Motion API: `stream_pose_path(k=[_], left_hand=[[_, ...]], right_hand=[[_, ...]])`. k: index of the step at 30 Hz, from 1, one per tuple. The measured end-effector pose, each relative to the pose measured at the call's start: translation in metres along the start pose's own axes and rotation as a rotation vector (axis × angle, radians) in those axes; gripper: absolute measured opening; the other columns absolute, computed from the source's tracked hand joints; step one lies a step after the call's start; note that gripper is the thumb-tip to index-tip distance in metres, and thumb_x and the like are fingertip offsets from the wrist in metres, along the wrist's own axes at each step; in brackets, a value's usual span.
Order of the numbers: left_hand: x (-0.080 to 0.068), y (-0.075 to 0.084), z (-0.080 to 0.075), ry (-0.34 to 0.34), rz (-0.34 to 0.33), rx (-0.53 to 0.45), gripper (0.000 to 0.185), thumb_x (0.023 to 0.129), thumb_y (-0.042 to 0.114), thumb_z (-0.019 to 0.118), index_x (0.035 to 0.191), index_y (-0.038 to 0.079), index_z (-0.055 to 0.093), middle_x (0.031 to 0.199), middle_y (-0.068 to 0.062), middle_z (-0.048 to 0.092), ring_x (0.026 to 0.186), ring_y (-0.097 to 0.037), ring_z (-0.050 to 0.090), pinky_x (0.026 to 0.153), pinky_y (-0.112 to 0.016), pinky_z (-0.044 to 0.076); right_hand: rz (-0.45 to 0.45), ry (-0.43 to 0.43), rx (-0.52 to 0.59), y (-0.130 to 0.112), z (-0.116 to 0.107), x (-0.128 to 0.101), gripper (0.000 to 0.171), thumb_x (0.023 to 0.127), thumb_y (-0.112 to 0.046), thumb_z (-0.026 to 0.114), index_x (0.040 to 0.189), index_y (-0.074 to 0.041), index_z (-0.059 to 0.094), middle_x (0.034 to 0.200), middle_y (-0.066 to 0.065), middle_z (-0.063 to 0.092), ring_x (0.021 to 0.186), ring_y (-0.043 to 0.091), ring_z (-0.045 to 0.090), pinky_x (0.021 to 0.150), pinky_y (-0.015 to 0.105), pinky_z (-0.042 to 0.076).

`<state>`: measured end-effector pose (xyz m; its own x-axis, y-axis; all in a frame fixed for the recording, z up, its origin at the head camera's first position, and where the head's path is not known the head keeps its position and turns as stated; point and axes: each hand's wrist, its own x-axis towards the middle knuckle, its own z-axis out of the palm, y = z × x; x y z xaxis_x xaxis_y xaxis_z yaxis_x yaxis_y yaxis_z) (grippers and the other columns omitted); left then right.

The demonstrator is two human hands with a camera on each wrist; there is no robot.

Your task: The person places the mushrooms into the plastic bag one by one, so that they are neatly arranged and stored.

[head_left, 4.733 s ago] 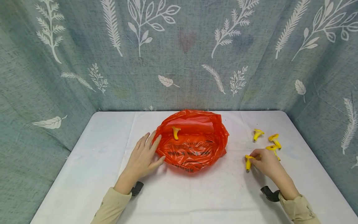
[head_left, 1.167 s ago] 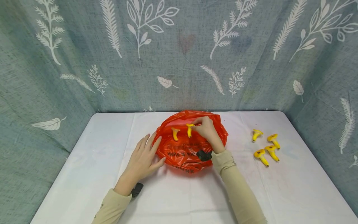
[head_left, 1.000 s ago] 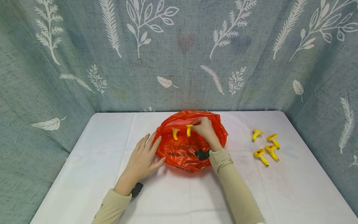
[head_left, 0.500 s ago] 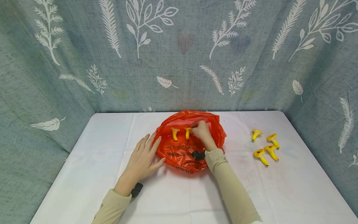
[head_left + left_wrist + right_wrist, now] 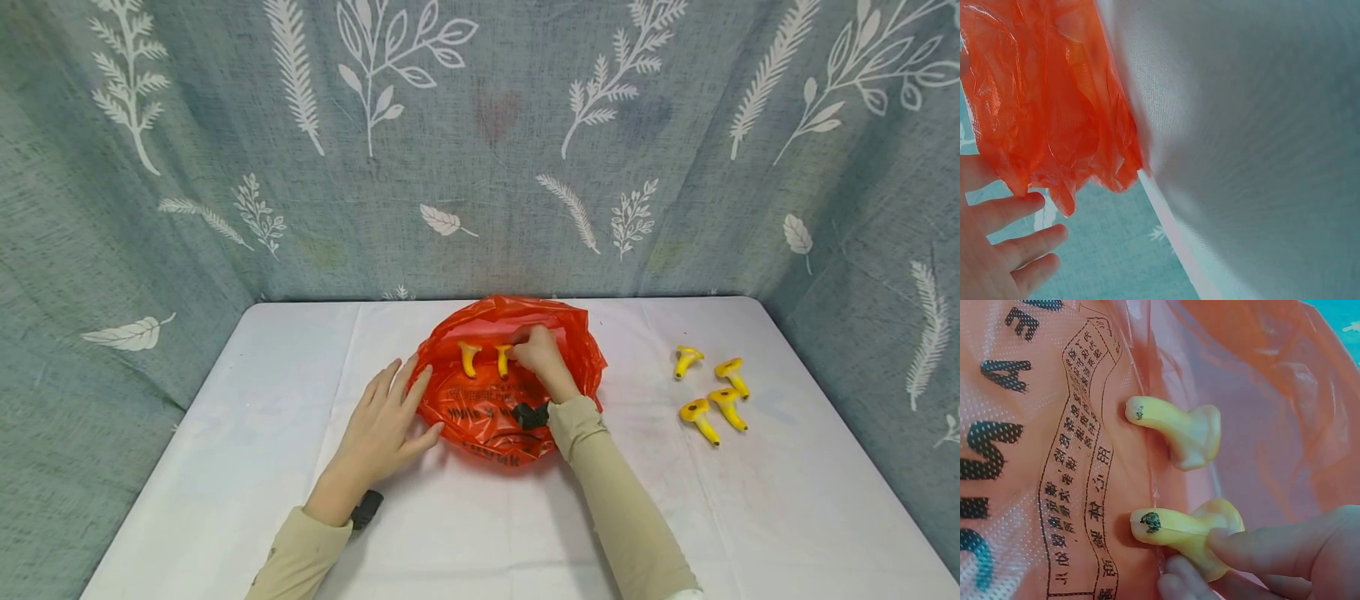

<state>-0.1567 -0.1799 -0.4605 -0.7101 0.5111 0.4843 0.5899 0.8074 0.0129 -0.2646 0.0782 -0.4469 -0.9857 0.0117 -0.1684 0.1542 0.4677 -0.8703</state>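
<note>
A red plastic bag [image 5: 495, 417] with black print lies with its mouth spread wide near the back of the table. Inside it, my right hand [image 5: 542, 357] pinches a yellow toy mushroom [image 5: 1179, 530] between thumb and fingers. Beside that one, a second yellow mushroom [image 5: 1175, 428] lies in the bag, stem the same way. My left hand [image 5: 386, 417] has its fingers spread at the bag's left rim; in the left wrist view the fingertips [image 5: 1034, 201] meet the crumpled plastic edge.
On the right of the white table [image 5: 300, 400] lie several more yellow mushrooms [image 5: 700, 419]. A grey-green curtain with white leaf prints [image 5: 495, 167] hangs behind and along both sides. Each wrist wears a black camera [image 5: 367, 510].
My right hand picked a mushroom from the right group, carried it left into the bag and lowered it beside the other one. The left hand stays at the rim.
</note>
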Motion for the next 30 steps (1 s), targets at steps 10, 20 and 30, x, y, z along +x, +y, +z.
stream_pose_path(k=[10, 20, 30], left_hand=[[0.0, 0.0, 0.002, 0.018, 0.008, 0.0, 0.077, 0.092, 0.056, 0.037, 0.143, -0.001, 0.048, 0.148, -0.024, 0.043, 0.132, -0.05, 0.04, 0.107, -0.059, 0.033], [0.001, -0.001, 0.002, 0.023, 0.01, -0.001, 0.077, 0.093, 0.056, 0.037, 0.142, -0.002, 0.05, 0.146, -0.025, 0.044, 0.13, -0.05, 0.042, 0.106, -0.06, 0.035], [0.0, -0.001, 0.003, 0.041, 0.018, 0.009, 0.079, 0.095, 0.059, 0.031, 0.142, -0.002, 0.049, 0.145, -0.025, 0.045, 0.129, -0.051, 0.042, 0.105, -0.06, 0.036]], right_hand=[[-0.022, -0.055, -0.054, -0.005, -0.006, -0.003, 0.03, 0.085, -0.002, 0.069, 0.115, 0.002, 0.071, 0.117, 0.016, 0.067, 0.105, 0.032, 0.058, 0.09, 0.043, 0.051], [-0.061, -0.068, -0.165, -0.015, -0.019, -0.013, 0.03, 0.086, -0.005, 0.068, 0.115, 0.002, 0.069, 0.119, 0.016, 0.066, 0.111, 0.033, 0.059, 0.095, 0.045, 0.049], [-0.137, -0.081, -0.226, -0.031, -0.037, -0.035, 0.026, 0.088, -0.007, 0.069, 0.113, 0.001, 0.071, 0.117, 0.016, 0.067, 0.113, 0.034, 0.058, 0.095, 0.047, 0.049]])
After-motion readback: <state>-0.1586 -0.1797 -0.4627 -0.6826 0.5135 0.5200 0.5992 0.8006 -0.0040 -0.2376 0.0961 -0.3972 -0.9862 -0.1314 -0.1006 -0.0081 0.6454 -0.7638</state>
